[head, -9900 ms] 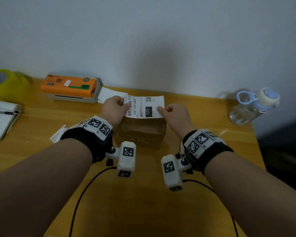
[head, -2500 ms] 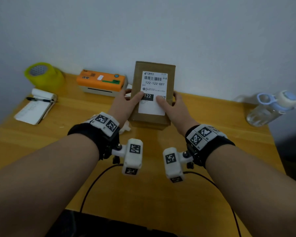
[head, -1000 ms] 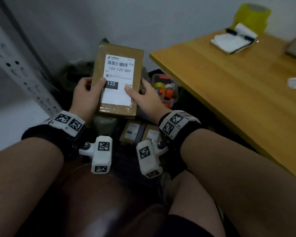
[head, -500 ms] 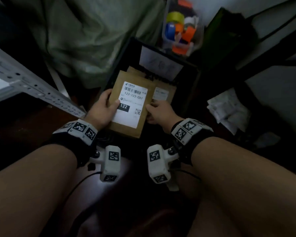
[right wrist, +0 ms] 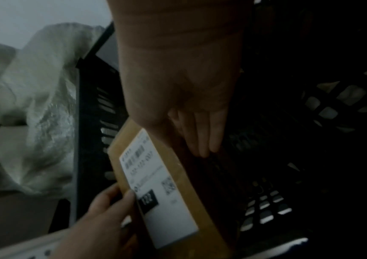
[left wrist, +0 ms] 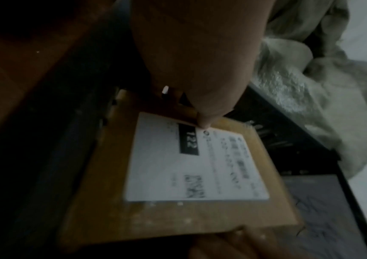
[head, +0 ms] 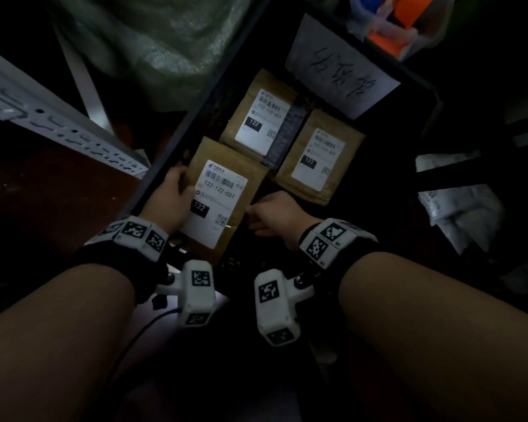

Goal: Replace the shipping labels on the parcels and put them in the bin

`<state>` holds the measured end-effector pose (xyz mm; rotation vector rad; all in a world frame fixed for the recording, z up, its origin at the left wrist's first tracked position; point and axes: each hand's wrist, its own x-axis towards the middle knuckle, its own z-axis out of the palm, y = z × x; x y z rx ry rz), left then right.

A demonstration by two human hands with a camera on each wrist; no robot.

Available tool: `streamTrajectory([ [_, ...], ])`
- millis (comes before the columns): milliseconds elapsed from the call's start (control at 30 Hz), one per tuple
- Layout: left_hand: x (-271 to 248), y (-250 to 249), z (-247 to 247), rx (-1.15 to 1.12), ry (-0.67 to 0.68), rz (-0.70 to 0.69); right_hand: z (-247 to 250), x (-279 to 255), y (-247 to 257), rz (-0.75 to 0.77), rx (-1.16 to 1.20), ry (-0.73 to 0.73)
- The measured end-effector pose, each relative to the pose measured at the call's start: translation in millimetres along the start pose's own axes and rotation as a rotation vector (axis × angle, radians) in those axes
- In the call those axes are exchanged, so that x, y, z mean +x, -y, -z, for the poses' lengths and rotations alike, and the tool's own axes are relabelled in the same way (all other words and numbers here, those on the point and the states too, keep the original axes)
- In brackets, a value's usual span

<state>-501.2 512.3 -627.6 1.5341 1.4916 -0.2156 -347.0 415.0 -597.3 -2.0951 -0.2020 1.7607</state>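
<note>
Black slatted bin (head: 177, 138) fills centre of head view, running from lower left to upper right; white paper sign (head: 342, 68) w/ handwriting stuck on its far wall, upper right of frame. Crumpled grey-green plastic sheeting (head: 165, 35) lies outside bin at upper left; a perforated pale metal rail (head: 52, 117) crosses left edge. Clear box w/ orange and blue items (head: 400, 13) sits at top right, mostly cut off. Pale bags (head: 457, 208) on floor at right, too dim to identify.

Inside bin: 3 brown parcels, each w/ white label facing up. Two lie flat side by side toward upper middle of frame, far-left parcel (head: 256, 117) and far-right parcel (head: 320, 156), a dark gap btwn them. Held parcel (head: 223, 196) is nearest, centre-left, tilted, its far corner overlapping the far-left one's near edge; cannot tell if it touches bin floor.

Left hand (head: 171, 202) clamped on held parcel's left edge: thumb on top touching label (head: 218, 202) by the black "122" block, fingers curled under. Right hand (head: 275, 214) at parcel's right edge; right wrist view shows straight fingers (right wrist: 202, 136) laid along the parcel's side, not curled round it, thumb hidden. Label reads 122-122-C07 w/ barcode above, QR code lower right.
</note>
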Motion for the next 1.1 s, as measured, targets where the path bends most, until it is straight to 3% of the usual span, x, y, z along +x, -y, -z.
streamTrajectory([
  [333,-19.4,-18.9,3.7,0.119,-0.119,-0.080,10.7,0.4,-8.1,0.072,0.060,-0.066],
  [533,-19.3,-26.8,4.4,0.245,-0.101,-0.145,8.9,-1.3,-3.4,0.037,-0.041,-0.042],
  [733,1.8,-38.2,6.3,0.405,-0.004,-0.177,-7.3,20.9,9.8,-0.048,-0.106,0.002],
  [933,20.2,-28.7,-1.1,0.500,0.222,-0.167,-7.7,38.0,5.7,-0.131,-0.181,0.091],
  [1033,18.7,-34.2,-0.4,0.483,0.237,-0.167,-2.1,39.6,3.7,-0.107,-0.250,0.069],
  [1100,19.1,-39.2,0.4,0.461,0.220,-0.186,6.1,46.3,2.1,-0.009,-0.319,0.019],
])
